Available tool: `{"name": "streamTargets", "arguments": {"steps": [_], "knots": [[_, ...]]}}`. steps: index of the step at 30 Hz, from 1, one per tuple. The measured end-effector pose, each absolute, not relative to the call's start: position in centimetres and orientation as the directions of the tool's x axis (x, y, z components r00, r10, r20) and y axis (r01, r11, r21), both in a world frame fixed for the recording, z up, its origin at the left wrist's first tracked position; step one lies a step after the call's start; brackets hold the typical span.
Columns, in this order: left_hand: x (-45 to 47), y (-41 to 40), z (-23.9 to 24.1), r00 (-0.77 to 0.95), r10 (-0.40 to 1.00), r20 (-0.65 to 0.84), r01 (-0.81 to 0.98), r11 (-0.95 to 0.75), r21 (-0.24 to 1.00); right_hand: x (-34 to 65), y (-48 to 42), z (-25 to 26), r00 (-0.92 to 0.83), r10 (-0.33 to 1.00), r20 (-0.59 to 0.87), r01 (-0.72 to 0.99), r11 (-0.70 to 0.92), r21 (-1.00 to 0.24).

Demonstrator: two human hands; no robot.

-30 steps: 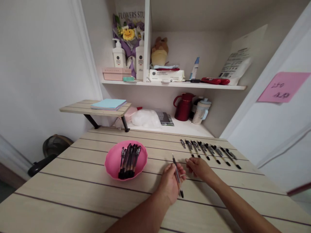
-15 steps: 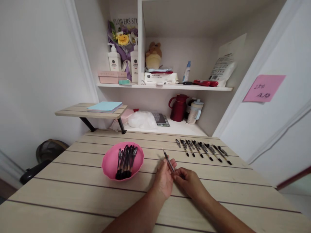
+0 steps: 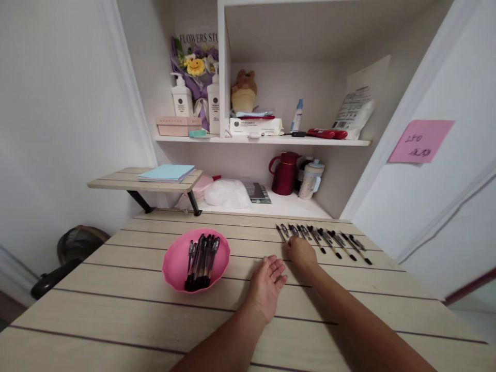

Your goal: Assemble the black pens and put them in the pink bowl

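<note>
My right hand (image 3: 303, 253) is closed on the lower end of a slim black pen (image 3: 280, 232) at the left end of a row of pens. Its fingers hide the pen's near end. A short dark piece like a pen cap (image 3: 285, 230) lies close beside that pen. More black pens (image 3: 335, 245) slant side by side to the right, with similar short pieces between them. Palm up over the table, my left hand (image 3: 268, 281) is open and holds nothing. Left of it, a pink bowl (image 3: 170, 271) with a wavy rim holds several capped black pens (image 3: 202, 261).
The striped wooden table (image 3: 155, 330) carries a small raised shelf (image 3: 112, 180) with blue paper (image 3: 166, 172) at the back left. Behind it, a white cubby holds a red jug (image 3: 284, 174), a pale cup (image 3: 311, 180) and a white plastic bag (image 3: 228, 193).
My right hand has moved forward and right to the row, bringing the pen there. My left hand has let go of the pen and now lies open.
</note>
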State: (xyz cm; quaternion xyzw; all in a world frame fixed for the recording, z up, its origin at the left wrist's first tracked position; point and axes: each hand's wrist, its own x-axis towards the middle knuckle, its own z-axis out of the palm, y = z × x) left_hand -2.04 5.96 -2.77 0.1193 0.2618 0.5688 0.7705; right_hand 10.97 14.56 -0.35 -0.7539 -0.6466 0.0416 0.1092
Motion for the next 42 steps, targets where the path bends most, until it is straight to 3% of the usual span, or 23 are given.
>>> {"name": "streamTargets", "arguments": {"steps": [42], "knots": [[-2.00,5.81,-2.76,0.235,0.941,-0.244,-0.812,0.328,0.483,10.76,14.97,-1.00,0.142,0.988,0.056,0.973,-0.129,-0.190]]}}
